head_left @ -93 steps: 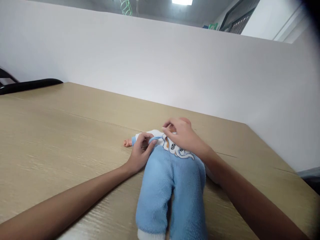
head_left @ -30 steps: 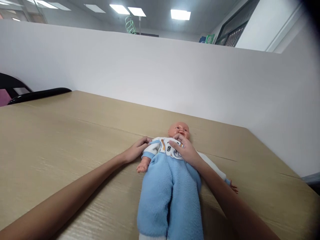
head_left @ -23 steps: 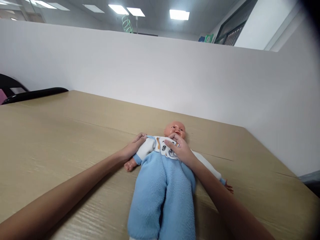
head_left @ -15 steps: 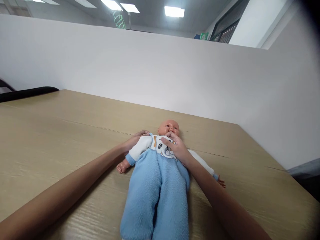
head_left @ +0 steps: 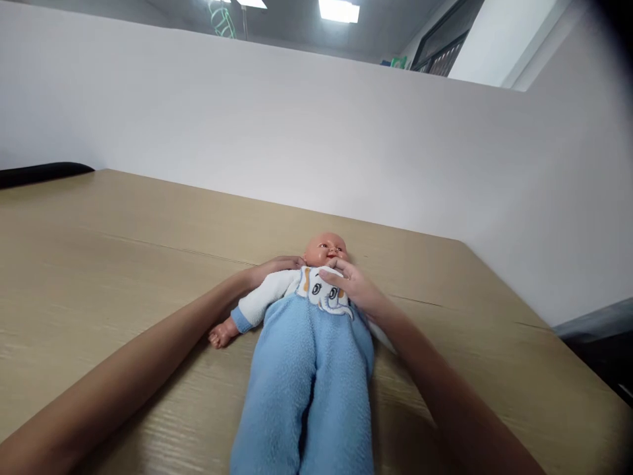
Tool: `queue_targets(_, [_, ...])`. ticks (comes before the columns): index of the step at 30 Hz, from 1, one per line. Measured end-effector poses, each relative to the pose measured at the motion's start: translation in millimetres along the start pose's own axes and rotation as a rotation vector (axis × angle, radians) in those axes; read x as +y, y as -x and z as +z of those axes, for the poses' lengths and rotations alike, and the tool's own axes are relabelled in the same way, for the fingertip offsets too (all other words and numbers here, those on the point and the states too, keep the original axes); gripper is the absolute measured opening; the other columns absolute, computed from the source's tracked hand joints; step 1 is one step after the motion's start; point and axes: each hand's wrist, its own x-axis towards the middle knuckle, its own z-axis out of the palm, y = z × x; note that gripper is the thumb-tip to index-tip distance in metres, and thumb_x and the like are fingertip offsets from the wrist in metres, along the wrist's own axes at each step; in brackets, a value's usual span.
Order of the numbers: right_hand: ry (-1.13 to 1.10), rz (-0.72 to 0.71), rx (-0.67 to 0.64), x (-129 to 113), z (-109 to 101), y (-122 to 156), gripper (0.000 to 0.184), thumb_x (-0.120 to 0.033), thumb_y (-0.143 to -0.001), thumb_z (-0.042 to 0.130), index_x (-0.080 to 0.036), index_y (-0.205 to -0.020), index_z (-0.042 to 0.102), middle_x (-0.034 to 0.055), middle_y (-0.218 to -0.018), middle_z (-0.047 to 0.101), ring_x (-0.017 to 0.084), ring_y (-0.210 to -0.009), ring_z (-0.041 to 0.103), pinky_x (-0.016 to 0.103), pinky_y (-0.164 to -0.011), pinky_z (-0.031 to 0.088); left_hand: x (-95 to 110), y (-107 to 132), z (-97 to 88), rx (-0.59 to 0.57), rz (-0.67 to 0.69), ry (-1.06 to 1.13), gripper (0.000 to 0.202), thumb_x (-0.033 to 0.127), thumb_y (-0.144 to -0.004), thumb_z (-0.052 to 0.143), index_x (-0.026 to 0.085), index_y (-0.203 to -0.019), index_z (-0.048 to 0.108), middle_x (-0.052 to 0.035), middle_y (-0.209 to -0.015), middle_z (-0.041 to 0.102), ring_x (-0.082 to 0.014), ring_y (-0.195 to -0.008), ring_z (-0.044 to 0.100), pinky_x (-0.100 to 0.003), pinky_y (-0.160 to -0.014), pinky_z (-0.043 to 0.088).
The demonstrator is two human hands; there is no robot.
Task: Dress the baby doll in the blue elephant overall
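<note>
A baby doll [head_left: 326, 249] lies on its back on the wooden table, head toward the wall. It wears a fleece outfit [head_left: 291, 356] with light blue legs and a white top bearing an elephant face. At the doll's neck, on the left, my left hand [head_left: 277, 265] has its fingers at the collar by the shoulder; the fingertips are partly hidden. My right hand [head_left: 350, 278] closes thumb and fingers on the collar edge under the chin. The doll's left-side arm [head_left: 257, 303] stretches out on the table; its other arm is mostly hidden beneath my right forearm.
The wooden table [head_left: 148, 218] has a thin seam across it and meets a white partition wall [head_left: 247, 119] at the back. A black curved chair edge [head_left: 44, 173] shows at the far left. Something dark [head_left: 598, 343] lies beyond the table's right edge.
My left hand has moved in to the doll's neck. The doll's left-side arm has swung outward, and its other hand has gone out of sight beneath my right forearm. The view has tilted slightly.
</note>
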Motion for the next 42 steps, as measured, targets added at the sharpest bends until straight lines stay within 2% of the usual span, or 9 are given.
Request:
queue_targets(6, [0.753,0.109,-0.087,-25.8,-36.5,27.3,0.045,-0.067,-0.097,0.061,-0.024,-0.085,0.069,0.0022,-0.09,0.071,0.025,-0.089,0.063,0.035,-0.078,0.045,13.2,-2.0,-23.4,-0.033,0.062,-0.069,0.039,0.053,-0.083,0.063,0.018,-0.099,0.069,-0.0084,-0.106,0.077,-0.0271,-0.102,0.069,-0.039,-0.091,0.056])
queue_targets(11, [0.913,-0.078,0.21,1.8,-44.9,69.3,0.037,-0.059,-0.101,0.057,-0.025,-0.105,0.07,0.0052,-0.099,0.074,0.028,-0.094,0.066,0.041,-0.086,0.049,34.4,7.1,-17.9,0.234,0.091,-0.298,0.021,0.033,-0.087,0.058,0.018,-0.098,0.067,-0.0104,-0.104,0.071,-0.0285,-0.095,0.063,-0.045,-0.09,0.051])
queue_targets(15, [1.004,-0.186,0.409,41.3,-64.9,124.1,0.045,-0.055,-0.094,0.068,-0.024,-0.126,0.069,0.0121,-0.128,0.073,0.039,-0.122,0.063,0.055,-0.109,0.047,72.8,22.5,8.8,0.37,0.306,-0.479,0.013,0.021,-0.095,0.05,0.02,-0.099,0.062,-0.0094,-0.11,0.068,-0.0293,-0.111,0.058,-0.047,-0.104,0.044])
queue_targets(18, [0.953,-0.145,0.39,63.0,-81.2,158.6,0.059,-0.054,-0.089,0.075,-0.024,-0.138,0.064,0.0139,-0.137,0.07,0.044,-0.127,0.063,0.06,-0.11,0.049,99.0,25.4,42.4,0.23,0.5,-0.612,0.013,0.023,-0.101,0.051,0.019,-0.105,0.062,-0.0109,-0.113,0.068,-0.0291,-0.114,0.058,-0.045,-0.104,0.047])
queue_targets(21, [0.768,-0.095,0.372,72.5,-87.5,174.1,0.057,-0.049,-0.09,0.077,-0.025,-0.139,0.062,0.0142,-0.135,0.071,0.04,-0.119,0.069,0.056,-0.102,0.057,109.2,13.3,73.6,0.086,0.511,-0.77,0.017,0.032,-0.103,0.061,0.017,-0.11,0.065,-0.0126,-0.116,0.071,-0.0323,-0.118,0.06,-0.051,-0.11,0.044])
queue_targets(26, [0.467,-0.083,0.569,70.8,-84.0,168.2,0.054,-0.046,-0.08,0.087,-0.026,-0.124,0.063,0.0101,-0.12,0.074,0.032,-0.107,0.073,0.049,-0.098,0.059,99.0,-12.8,93.6,0.077,0.453,-0.774,0.014,0.028,-0.104,0.062,0.016,-0.106,0.067,-0.013,-0.11,0.075,-0.0316,-0.107,0.066,-0.045,-0.093,0.049])
queue_targets(32, [-0.016,-0.248,0.633,49.3,-75.9,130.4,0.058,-0.042,-0.071,0.096,-0.026,-0.115,0.061,0.0061,-0.125,0.07,0.024,-0.119,0.068,0.035,-0.104,0.057,93.0,-14.6,88.9,0.02,0.743,-0.435,0.017,0.029,-0.111,0.051,0.016,-0.109,0.062,-0.0101,-0.107,0.071,-0.023,-0.1,0.066,-0.034,-0.089,0.05])
queue_targets(39, [0.088,-0.321,0.518,39.7,-62.7,64.8,0.056,-0.038,-0.078,0.088,-0.028,-0.126,0.061,-0.0009,-0.094,0.067,0.019,-0.083,0.065,0.031,-0.08,0.056,89.9,-13.7,87.5,0.085,1.019,-0.48,0.024,0.031,-0.113,0.047,0.016,-0.114,0.065,-0.0125,-0.106,0.07,-0.023,-0.098,0.065,-0.034,-0.088,0.052])
queue_targets(42, [0.302,-0.41,0.406,45.9,-55.5,59.0,0.046,-0.029,-0.079,0.082,-0.027,-0.122,0.065,0.0021,-0.106,0.062,0.02,-0.088,0.063,0.033,-0.081,0.055,87.4,-9.1,84.4,0.181,1.086,-0.579,0.027,0.033,-0.114,0.044,0.017,-0.116,0.067,-0.013,-0.108,0.073,-0.0241,-0.1,0.066,-0.036,-0.09,0.052])
